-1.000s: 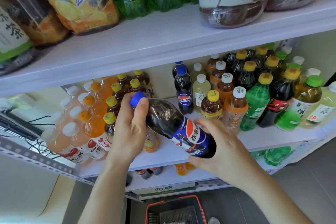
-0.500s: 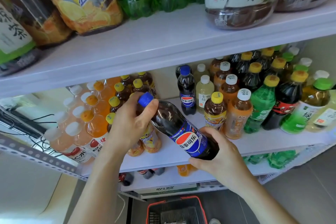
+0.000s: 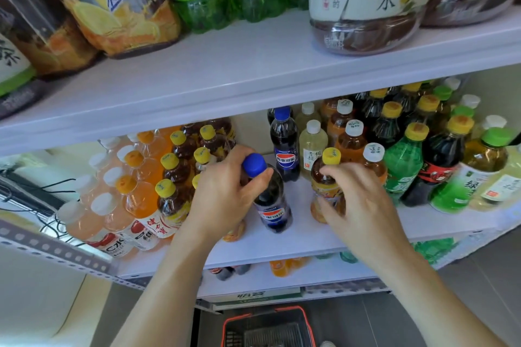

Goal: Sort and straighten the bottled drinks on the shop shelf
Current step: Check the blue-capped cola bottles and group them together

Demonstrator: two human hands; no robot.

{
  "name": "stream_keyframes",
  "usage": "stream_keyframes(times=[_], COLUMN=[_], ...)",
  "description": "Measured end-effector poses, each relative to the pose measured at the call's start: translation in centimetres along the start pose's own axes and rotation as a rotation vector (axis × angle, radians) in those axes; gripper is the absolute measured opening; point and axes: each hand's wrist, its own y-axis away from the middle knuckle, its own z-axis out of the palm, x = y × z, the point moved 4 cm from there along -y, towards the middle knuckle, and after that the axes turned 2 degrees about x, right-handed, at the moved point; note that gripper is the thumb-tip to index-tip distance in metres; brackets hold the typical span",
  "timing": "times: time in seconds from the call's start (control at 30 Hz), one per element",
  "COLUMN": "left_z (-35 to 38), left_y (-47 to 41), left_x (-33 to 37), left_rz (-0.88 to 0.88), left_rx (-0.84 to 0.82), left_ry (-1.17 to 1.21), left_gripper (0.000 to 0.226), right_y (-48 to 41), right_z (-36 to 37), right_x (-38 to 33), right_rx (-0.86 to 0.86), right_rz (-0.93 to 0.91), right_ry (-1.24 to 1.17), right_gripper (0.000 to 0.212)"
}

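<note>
A dark cola bottle (image 3: pixel 271 205) with a blue cap stands upright near the front of the middle shelf (image 3: pixel 304 239). My left hand (image 3: pixel 225 191) grips its neck just under the cap. A second cola bottle (image 3: pixel 285 146) stands behind it. My right hand (image 3: pixel 355 200) holds a brown tea bottle (image 3: pixel 327 186) with a yellow cap, just right of the cola. Rows of orange and brown bottles (image 3: pixel 169 175) fill the shelf's left side. Green, dark and tea bottles (image 3: pixel 406 155) crowd the right.
Big bottles (image 3: pixel 363 0) stand on the upper shelf (image 3: pixel 225 76), close above the small bottles' caps. A lower shelf (image 3: pixel 282 276) holds a few bottles. On the floor below sits a red shopping basket (image 3: pixel 267 329). A perforated metal rail (image 3: pixel 50 251) juts out at left.
The cola bottle went from tilted in both hands to standing upright on the shelf. My right hand left its base and took hold of the yellow-capped tea bottle.
</note>
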Motion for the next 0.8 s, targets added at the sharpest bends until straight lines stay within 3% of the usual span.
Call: stream_keyframes(times=[0.1,0.3,0.8], left_z=[1.4,5.3,9.1], left_y=[-1.2,-4.1,-8.9], left_x=[-0.6,-1.2,-1.2], left_rz=[0.002,0.036,-0.034], left_rx=[0.003,-0.046,-0.115], left_ry=[-0.026,-0.101,-0.132], left_gripper=[0.024,0.032,0.04], right_y=[-2.2,-4.4,-4.9], right_z=[-0.4,1.7,1.3], right_x=[0.6,1.2,2.4], right_rx=[-0.004,-0.246,-0.155], right_rz=[-0.028,0.018,0.055], right_ry=[0.119,0.3,0.252], right_gripper=[0.05,0.063,0.04])
